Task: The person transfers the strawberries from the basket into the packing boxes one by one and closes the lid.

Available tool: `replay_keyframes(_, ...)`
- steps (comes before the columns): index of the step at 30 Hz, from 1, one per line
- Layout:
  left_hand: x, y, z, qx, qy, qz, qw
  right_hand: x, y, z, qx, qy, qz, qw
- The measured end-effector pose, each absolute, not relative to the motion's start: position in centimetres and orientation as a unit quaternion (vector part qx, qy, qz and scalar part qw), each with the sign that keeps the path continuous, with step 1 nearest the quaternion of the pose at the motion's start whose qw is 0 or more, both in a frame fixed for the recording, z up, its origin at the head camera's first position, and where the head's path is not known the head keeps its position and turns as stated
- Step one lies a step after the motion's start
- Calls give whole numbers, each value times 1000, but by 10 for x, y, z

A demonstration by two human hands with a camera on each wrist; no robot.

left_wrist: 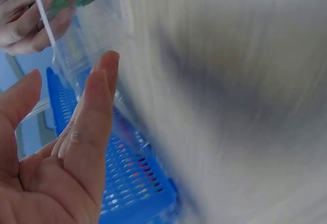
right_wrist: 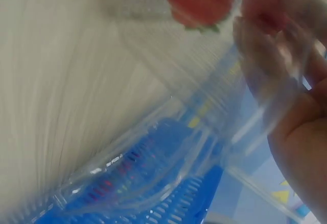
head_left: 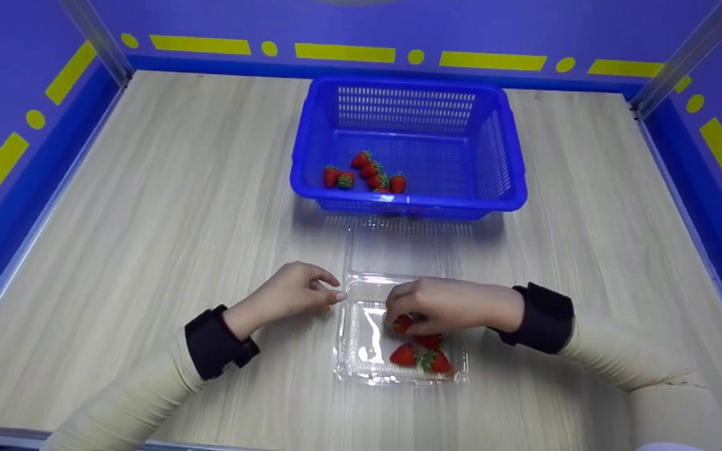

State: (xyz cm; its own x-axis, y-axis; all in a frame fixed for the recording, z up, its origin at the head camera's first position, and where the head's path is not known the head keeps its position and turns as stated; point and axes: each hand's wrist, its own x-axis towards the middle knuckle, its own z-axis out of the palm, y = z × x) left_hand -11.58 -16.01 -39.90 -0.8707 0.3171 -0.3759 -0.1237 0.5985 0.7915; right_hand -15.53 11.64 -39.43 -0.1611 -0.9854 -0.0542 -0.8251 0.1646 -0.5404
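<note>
- Step in hand, my read: loading red strawberries with green leafy caps into the clear plastic hinged box (head_left: 361,357) on the pale wood-grain bench (head_left: 223,188).
- Right hand (head_left: 439,304): fingers curled, pinching one red strawberry (head_left: 402,324) over the box's near half. Can't tell if that berry touches the base.
- Left hand (head_left: 298,291): fingers loosely extended, thumb apart, holding nothing. Fingertips right at the box's left edge; contact unclear.
- Three loose red strawberries (head_left: 403,354) show in the box, bunched toward its near right. Left side looks bare.
- Clear plastic lid (head_left: 392,250) lies folded back flat, toward the blue perforated plastic basket (head_left: 408,202).
- More red strawberries (head_left: 330,176) sit in the basket, near side, left of centre. So likely partway through.
- Next move probably calls for: lower berry, relax the right fingers without nudging its neighbours, then reach to the basket. Left could steady the thin box; it looks light enough to slide.
- Writing: no brand, label or text readable. Blue walls carry only yellow dashes and dots (head_left: 345,52).
</note>
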Motion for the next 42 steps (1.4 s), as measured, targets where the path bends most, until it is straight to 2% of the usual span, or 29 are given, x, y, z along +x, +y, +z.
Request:
replay_keyframes(14, -115, -154, -411, 22, 807, 510, 298, -139, 116, -403, -635, 740, -129, 178)
replay_keyframes(23, -115, -151, -414, 14, 782, 542, 307, -137, 116, -406, -643, 732, -133, 185)
replay_keyframes(36, -111, -152, -417, 23, 763, 569, 305, -135, 117, -407, -641, 731, -121, 199)
replay_keyframes(42, -111, -153, -413, 59, 809, 515, 277, -133, 116, -403, -639, 734, -110, 200)
